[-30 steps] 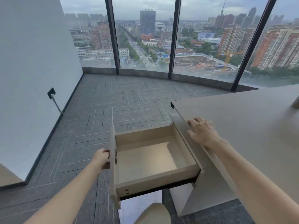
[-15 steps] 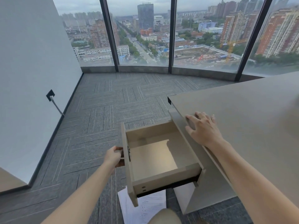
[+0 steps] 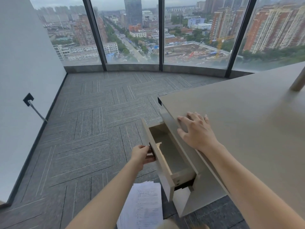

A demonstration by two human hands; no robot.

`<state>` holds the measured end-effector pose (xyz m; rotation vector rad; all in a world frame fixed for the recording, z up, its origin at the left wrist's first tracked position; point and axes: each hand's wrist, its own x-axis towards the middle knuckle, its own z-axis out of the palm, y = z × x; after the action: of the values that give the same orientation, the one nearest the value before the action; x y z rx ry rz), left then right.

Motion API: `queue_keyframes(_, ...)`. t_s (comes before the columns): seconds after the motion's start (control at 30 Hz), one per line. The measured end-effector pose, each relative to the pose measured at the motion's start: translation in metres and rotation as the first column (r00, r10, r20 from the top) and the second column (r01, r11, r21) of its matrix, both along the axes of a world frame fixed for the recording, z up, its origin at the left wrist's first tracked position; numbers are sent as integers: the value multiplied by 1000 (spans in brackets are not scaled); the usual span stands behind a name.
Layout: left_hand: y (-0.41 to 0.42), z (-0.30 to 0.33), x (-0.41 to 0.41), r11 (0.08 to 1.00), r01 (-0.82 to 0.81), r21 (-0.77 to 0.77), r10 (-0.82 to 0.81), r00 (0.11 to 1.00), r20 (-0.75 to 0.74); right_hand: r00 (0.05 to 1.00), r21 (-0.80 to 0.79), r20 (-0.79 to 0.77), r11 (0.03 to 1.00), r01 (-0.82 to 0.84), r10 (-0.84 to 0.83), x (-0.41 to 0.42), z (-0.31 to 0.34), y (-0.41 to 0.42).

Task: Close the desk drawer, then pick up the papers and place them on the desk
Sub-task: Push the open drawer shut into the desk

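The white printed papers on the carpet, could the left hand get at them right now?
Probably not yet: the left hand grips the handle of the half-open beige wooden drawer. The white printed papers lie uncovered below its forearm, reachable once it lets go.

I see open carpet (image 3: pixel 92 146) left of drawer (image 3: pixel 158 156) | drawer front juts off counter (image 3: pixel 247 121) left edge | papers (image 3: pixel 145 205) lie unobstructed below it

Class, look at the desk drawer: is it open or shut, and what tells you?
Partly open. The drawer juts out from the desk, its empty inside visible, while the left hand grips its handle.
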<state>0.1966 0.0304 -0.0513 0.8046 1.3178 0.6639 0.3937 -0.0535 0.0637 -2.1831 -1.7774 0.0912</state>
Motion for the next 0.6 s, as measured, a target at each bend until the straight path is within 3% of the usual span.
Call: queue_keyframes(0.6, 15, -15, 74, 988, 153, 22, -154, 985, 76, 1000, 3, 5, 1000, 5, -5, -5, 4, 0)
